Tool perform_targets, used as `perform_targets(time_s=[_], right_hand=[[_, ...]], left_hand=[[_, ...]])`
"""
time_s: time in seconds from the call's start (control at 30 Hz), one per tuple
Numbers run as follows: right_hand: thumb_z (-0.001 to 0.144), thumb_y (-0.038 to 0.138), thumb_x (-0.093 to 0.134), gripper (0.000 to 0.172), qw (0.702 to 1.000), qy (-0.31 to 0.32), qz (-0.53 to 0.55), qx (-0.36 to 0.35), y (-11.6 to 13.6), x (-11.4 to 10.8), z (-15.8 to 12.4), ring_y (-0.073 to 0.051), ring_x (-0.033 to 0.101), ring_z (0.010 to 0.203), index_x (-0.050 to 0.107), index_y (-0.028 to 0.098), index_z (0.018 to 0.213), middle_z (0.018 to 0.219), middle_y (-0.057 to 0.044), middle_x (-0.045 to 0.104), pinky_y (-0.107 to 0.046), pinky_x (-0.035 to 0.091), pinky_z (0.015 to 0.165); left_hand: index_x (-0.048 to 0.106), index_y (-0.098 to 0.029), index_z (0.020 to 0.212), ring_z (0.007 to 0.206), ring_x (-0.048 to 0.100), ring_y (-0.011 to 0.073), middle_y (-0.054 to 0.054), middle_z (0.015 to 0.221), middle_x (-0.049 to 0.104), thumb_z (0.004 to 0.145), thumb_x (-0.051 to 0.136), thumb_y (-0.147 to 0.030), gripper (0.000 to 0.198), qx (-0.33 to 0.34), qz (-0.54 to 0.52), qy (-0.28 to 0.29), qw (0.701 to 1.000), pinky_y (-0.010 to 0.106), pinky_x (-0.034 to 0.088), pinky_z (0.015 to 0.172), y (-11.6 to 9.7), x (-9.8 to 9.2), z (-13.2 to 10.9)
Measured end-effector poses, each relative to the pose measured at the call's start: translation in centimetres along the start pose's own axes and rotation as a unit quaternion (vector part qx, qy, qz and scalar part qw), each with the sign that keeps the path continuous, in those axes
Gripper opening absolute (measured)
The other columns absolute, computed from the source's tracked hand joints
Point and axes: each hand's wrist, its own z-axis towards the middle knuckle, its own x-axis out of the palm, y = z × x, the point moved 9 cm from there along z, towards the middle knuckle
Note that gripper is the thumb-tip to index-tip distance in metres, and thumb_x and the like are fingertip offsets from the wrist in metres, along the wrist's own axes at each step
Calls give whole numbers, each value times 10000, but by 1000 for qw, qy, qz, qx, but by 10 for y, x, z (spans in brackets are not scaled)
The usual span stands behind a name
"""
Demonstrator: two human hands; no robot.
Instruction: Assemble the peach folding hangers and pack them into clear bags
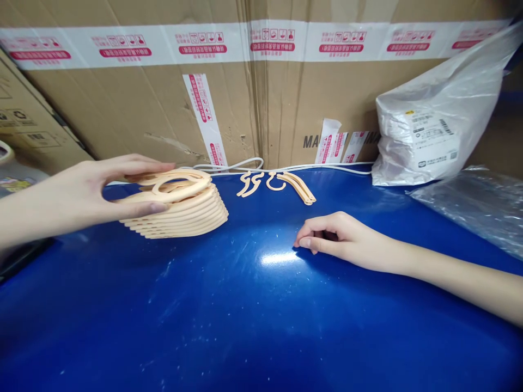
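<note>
A stack of several peach plastic frames lies on the glossy blue table at the left. My left hand reaches in from the left, thumb in front and fingers over the back of the top frame, gripping it. My right hand rests on the table to the right of centre, fingers curled under into a loose fist with nothing visible in them. Several small peach hook-shaped pieces and a bundle of peach strips lie behind it near the box wall.
Large taped cardboard boxes form a wall along the table's back edge. A white cable runs along their base. A white plastic bag with a label sits at the back right, with clear plastic wrap beside it.
</note>
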Motion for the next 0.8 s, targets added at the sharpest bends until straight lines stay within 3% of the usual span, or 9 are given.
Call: perform_targets(time_s=[0.17, 0.33, 0.43, 0.63, 0.8], right_hand=[[932, 422, 567, 286, 1000, 0, 7, -4, 0, 0, 0, -125, 578, 666, 704, 174, 895, 751, 3, 670, -248, 421, 614], [927, 424, 572, 287, 1000, 0, 5, 0, 0, 0, -1, -131, 584, 672, 705, 172, 896, 755, -2, 675, -255, 426, 623], [926, 424, 573, 289, 1000, -2, 1, 1, 0, 0, -1, -130, 587, 676, 708, 171, 895, 756, -3, 680, -254, 432, 629], [932, 410, 564, 283, 1000, -6, -3, -4, -1, 0, -1, -119, 588, 663, 712, 171, 891, 745, 4, 680, -242, 440, 619], [935, 396, 567, 271, 1000, -8, -6, -4, -1, -1, 0, -108, 586, 662, 714, 171, 895, 747, 12, 681, -228, 439, 618]], left_hand=[[591, -285, 1282, 1018, 633, 291, 4, 1206, 679, 813, 632, -631, 584, 48, -13, 30, 998, 531, 503, 935, 11, 9, 6], [587, -255, 1289, 1001, 636, 252, 14, 1207, 676, 878, 571, -590, 531, 55, 12, 10, 998, 486, 503, 948, -8, 6, -1], [576, -250, 1305, 1037, 626, 253, 13, 1233, 662, 903, 546, -569, 514, 49, 22, 19, 998, 483, 493, 966, -9, 8, -2], [580, -266, 1301, 1094, 618, 262, -14, 1258, 653, 776, 596, -682, 670, 15, 12, 41, 999, 448, 471, 1003, 3, 11, 2], [558, -252, 1316, 1159, 594, 224, -34, 1298, 626, 804, 536, -638, 641, -18, 30, 58, 998, 362, 440, 1034, -12, 9, -3]])
